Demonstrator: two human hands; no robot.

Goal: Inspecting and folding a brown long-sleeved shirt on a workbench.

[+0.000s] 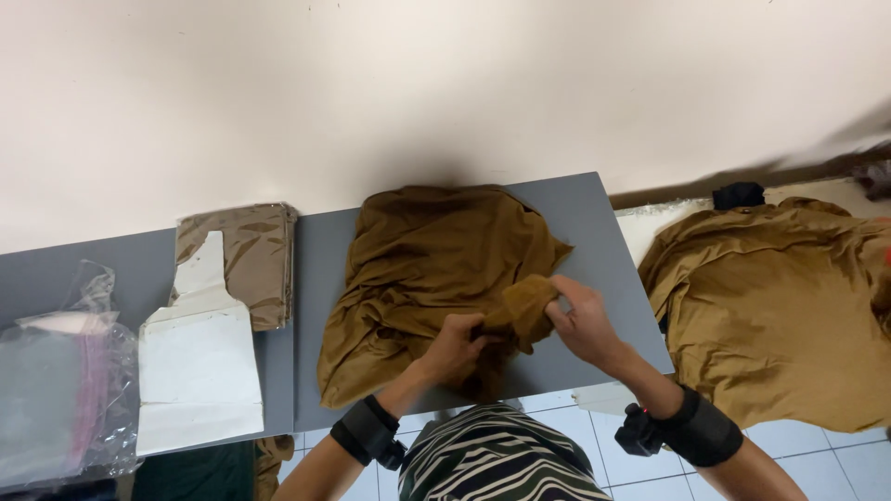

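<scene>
Left hand: closed in a fist on a bunched fold of the crumpled mustard-brown cotton garment, knuckles up, wrist bent inward, black strap band on the forearm; right hand: pinching the garment's rolled sleeve end between thumb and fingertips, palm turned left, wrist nearly straight, black band with a small device on the forearm; both hands close together at the near edge of the cloth. Garment: heaped on the grey flat table panel, its lower hem reaching the near edge. Risk, as judged: fabric sliding off the near edge if tugged toward the body; sleeve slipping from so light a pinch. Left of the garment: folded brown garment in a clear plastic sleeve; white card folding template overlapping it; stack of clear plastic bags. Right, apart from the table: heap of matching mustard-brown garments.
</scene>
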